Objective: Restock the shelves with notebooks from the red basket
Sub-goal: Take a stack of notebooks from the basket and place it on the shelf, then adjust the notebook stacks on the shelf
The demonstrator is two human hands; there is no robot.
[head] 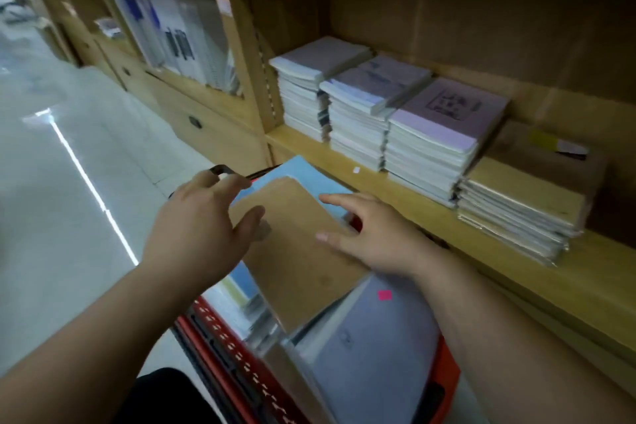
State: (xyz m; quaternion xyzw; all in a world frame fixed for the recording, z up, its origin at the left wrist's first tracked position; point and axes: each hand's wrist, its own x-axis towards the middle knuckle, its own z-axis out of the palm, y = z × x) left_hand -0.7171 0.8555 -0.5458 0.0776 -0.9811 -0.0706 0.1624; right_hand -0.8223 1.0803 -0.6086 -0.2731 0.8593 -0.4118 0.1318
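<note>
Pick-up, frame centre: my left hand (203,227) and right hand (373,239), fingers apart, flank the notebook (296,268) atop basket (220,330). Next, likely: grip, shelve.

Single head-worn view, wide angle, tilted forward and down. Close over left hand (199,227), right hand (378,237) and red basket (223,348) near centre. Wooden shelf (378,179) runs diagonally right, floor (51,182) left.

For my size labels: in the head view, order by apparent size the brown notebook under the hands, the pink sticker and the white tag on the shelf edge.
1. Brown notebook.
2. Pink sticker.
3. White tag, farther from the camera, so true size unsure.
</note>
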